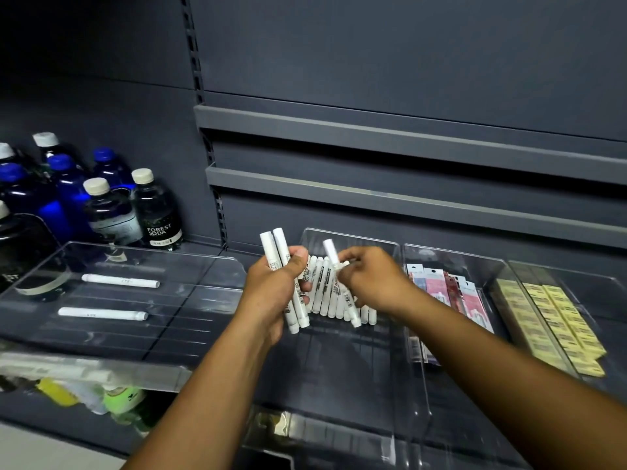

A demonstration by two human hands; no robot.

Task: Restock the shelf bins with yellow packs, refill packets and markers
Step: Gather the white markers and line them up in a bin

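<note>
A: Which step r we on?

B: Markers, I'd say. Left hand [271,283] is curled round two white markers [275,244], held upright at the left side of the middle clear bin [353,236]. Right hand [369,279] pinches a single marker [330,251] btw thumb & fingertips. It's tilted, just above the row of markers [324,295] lying side by side in the far half of that bin.

A: Other stock?

B: Refill packets [451,293] sit in the next bin to the right, and yellow packs [559,327] in the one right of that. Both have stock in them, but can't tell if they're full. Two loose markers [120,280] lie well apart on the clear tray [190,300] at left, near the bottles [156,212].

A: Next move?

B: Prob lay the single one down beside the row, parallel w/ the rest. Then feed the two from the left hand in, one at a time. Needs a low, gentle release, since round barrels roll & the row looks a bit fanned at its near end. The pair on the left tray likely needs fetching after that.
</note>
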